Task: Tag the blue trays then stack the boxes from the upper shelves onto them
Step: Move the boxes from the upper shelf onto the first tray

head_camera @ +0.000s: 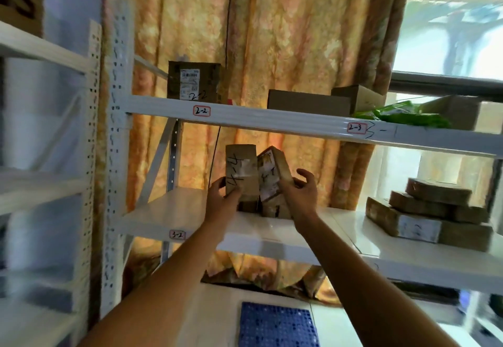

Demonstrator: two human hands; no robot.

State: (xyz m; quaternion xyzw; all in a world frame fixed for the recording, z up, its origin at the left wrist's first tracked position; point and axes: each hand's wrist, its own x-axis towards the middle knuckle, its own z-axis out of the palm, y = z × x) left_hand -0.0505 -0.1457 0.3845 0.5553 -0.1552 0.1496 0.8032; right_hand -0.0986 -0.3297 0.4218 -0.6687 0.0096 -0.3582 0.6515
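Observation:
Two small cardboard boxes stand on the white middle shelf (174, 218) marked 3-2. The left box (242, 167) is upright with handwriting on its front. The right box (273, 172) leans to the right. My left hand (221, 197) grips the lower left of the upright box. My right hand (300, 190) holds the right side of the leaning box, fingers partly spread. A blue perforated tray (276, 325) lies on the floor below, between my forearms.
The upper shelf (272, 120), labelled 2-2 and 2-3, carries a taped box (194, 81), flat brown boxes (309, 103) and a green bag (402, 116). A stack of flat parcels (427, 216) sits at the right of the middle shelf. Another white rack (40, 52) stands left.

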